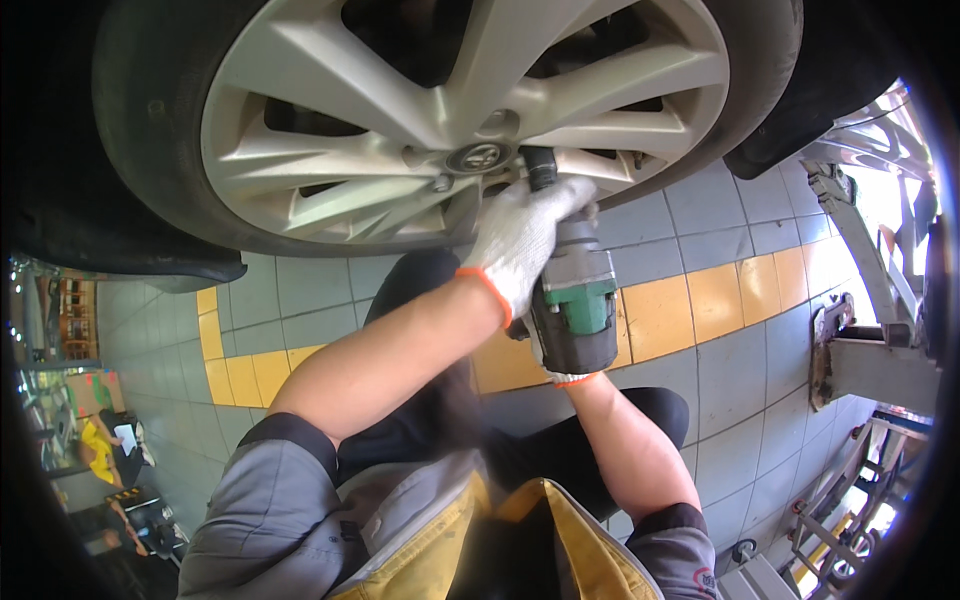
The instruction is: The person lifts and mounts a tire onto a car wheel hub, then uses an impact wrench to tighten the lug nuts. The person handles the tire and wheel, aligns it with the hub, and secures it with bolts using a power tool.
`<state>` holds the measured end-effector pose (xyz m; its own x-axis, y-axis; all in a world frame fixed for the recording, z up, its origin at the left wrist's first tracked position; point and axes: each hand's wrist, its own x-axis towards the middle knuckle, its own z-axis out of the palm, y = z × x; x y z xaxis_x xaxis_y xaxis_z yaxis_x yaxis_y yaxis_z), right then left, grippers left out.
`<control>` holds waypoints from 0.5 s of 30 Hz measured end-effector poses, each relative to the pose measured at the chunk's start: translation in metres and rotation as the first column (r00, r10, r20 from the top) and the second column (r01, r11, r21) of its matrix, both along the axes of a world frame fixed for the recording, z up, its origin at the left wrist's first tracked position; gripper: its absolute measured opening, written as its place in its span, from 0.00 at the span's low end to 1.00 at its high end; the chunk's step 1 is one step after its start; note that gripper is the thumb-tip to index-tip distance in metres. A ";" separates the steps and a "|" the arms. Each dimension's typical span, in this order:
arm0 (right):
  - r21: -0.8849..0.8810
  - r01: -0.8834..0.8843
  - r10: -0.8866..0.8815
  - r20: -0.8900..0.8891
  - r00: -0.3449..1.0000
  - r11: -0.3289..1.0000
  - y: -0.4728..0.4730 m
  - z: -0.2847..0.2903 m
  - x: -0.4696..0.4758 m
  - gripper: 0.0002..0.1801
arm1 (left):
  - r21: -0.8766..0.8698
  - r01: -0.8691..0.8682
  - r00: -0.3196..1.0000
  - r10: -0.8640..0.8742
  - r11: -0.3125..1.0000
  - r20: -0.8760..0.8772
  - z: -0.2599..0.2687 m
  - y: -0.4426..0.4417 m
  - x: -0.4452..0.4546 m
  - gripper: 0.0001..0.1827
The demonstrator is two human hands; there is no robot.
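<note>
In front of me is a silver multi-spoke alloy wheel [495, 67] with a black tyre [150, 127] and a round emblem cap [478, 157] at its hub. An impact wrench [585, 300], green, grey and black, points at the wheel. Its dark socket [538, 166] reaches the hub just right of the cap. White-gloved, my left hand [521, 236] grips the wrench's front end, close behind the socket. My right hand [556, 373], also gloved, is mostly hidden behind the tool body, at its handle. A lug nut [443, 183] shows below left of the cap.
Grey floor tiles [739, 356] with a yellow tile stripe [660, 311] run beneath the wheel. A metal lift arm [874, 371] stands at the right, above a wheeled metal frame [840, 525]. Far left are a cardboard box [97, 391] and a person in yellow [97, 450].
</note>
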<state>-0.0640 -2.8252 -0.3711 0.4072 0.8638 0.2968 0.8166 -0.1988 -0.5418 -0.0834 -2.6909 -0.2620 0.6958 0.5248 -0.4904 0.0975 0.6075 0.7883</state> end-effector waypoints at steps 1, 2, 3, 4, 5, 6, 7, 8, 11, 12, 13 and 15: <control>-0.012 0.011 -0.011 -0.021 1.000 1.000 0.001 -0.001 0.000 0.32 | 0.004 0.017 1.000 -0.017 1.000 0.006 0.000 0.000 0.000 0.15; -0.029 0.003 -0.003 0.000 1.000 1.000 -0.002 0.000 0.001 0.33 | 0.004 0.032 0.999 -0.032 0.999 0.012 -0.001 0.003 0.002 0.16; 0.012 -0.006 0.004 0.113 0.994 1.000 -0.003 0.000 0.002 0.34 | -0.003 0.030 0.999 -0.030 1.000 -0.013 -0.001 0.004 0.003 0.16; -0.055 -0.028 0.035 0.118 0.992 0.998 -0.005 0.001 0.004 0.35 | -0.090 0.046 0.999 -0.046 0.995 -0.004 -0.001 0.007 0.003 0.18; -0.077 -0.022 0.030 0.100 0.995 0.997 -0.008 0.002 0.004 0.33 | -0.062 -0.002 1.000 0.003 0.998 0.024 -0.001 0.005 0.005 0.19; -0.099 -0.016 0.024 0.082 0.996 0.995 -0.009 0.003 0.004 0.32 | -0.080 0.030 1.000 -0.030 0.996 0.008 -0.001 0.007 0.004 0.19; -0.121 -0.010 0.018 0.064 0.998 0.993 -0.012 0.004 0.002 0.30 | -0.098 0.074 0.997 -0.073 0.992 0.012 0.000 0.006 0.002 0.20; -0.065 0.055 -0.048 0.103 0.993 0.996 -0.013 0.003 -0.003 0.28 | -0.086 0.089 0.996 -0.087 0.992 0.029 0.001 0.004 -0.002 0.19; -0.042 0.052 -0.062 -0.301 0.952 0.998 -0.017 -0.001 -0.029 0.21 | 0.028 0.166 0.986 -0.166 0.986 -0.028 -0.001 -0.006 -0.029 0.19; -0.149 0.052 -0.129 -0.577 0.806 0.988 -0.019 -0.004 -0.039 0.18 | 0.019 0.140 0.990 -0.139 0.990 -0.039 -0.002 -0.011 -0.042 0.19; -0.082 0.021 -0.071 -0.683 0.727 0.996 -0.018 -0.009 -0.050 0.18 | -0.003 0.119 0.990 -0.119 0.993 -0.078 -0.004 -0.012 -0.054 0.19; 0.044 -0.081 0.092 -0.576 0.812 0.996 -0.015 -0.020 -0.068 0.18 | 0.016 0.044 0.998 -0.043 0.999 -0.043 -0.011 -0.006 -0.077 0.18</control>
